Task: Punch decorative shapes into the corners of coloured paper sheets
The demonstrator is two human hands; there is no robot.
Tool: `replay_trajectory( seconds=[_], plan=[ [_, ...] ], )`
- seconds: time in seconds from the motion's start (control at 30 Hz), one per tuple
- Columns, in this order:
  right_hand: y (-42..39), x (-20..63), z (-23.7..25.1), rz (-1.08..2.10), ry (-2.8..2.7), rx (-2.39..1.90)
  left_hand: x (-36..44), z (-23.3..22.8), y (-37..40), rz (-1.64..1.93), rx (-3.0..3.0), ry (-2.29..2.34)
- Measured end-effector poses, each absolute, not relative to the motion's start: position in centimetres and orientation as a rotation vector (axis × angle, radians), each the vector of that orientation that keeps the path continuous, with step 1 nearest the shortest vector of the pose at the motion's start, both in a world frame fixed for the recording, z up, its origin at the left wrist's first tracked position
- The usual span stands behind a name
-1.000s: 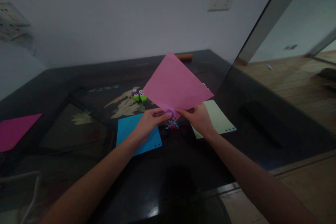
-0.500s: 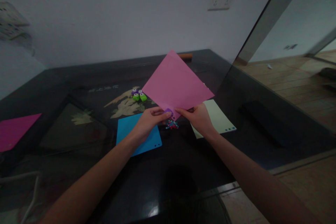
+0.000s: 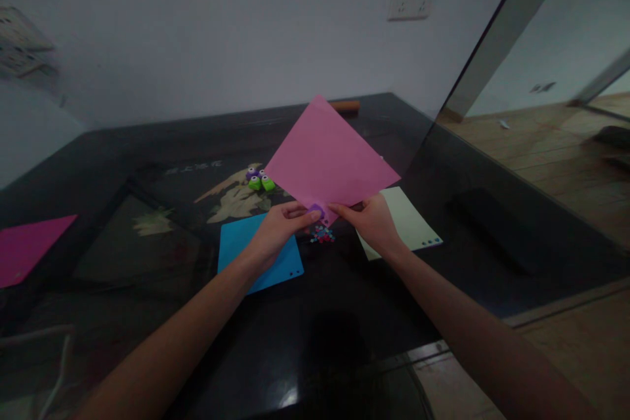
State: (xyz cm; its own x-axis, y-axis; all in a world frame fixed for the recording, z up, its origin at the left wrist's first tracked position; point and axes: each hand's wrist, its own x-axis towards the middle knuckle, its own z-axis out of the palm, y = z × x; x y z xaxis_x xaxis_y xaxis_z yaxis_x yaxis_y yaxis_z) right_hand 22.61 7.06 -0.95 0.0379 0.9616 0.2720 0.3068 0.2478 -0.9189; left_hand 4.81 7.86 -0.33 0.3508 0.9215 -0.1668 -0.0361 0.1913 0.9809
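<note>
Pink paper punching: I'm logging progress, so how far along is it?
Done: blue sheet and cream sheet lie punched, confetti pile between. In hand: left hand presses purple punch on pink sheet, right hand steadying. Left: magenta sheet.

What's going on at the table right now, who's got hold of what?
A person holds a pink paper sheet up over the dark table, gripping its lower corner. The left hand pinches a small purple punch at that corner, and the right hand holds the sheet's edge beside it. Under the corner lies a little pile of coloured paper bits. A blue sheet and a pale yellow sheet lie flat on the table, with more small punches behind and a magenta sheet far left.
</note>
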Motion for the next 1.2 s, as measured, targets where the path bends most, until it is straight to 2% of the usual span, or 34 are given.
replay_trajectory(
  seconds=[1.2],
  plan=[
    [6.97,22.50,-0.88,0.779,-1.494,-1.258,4.93,-0.53,7.88,0.875,1.192,0.993]
  ],
)
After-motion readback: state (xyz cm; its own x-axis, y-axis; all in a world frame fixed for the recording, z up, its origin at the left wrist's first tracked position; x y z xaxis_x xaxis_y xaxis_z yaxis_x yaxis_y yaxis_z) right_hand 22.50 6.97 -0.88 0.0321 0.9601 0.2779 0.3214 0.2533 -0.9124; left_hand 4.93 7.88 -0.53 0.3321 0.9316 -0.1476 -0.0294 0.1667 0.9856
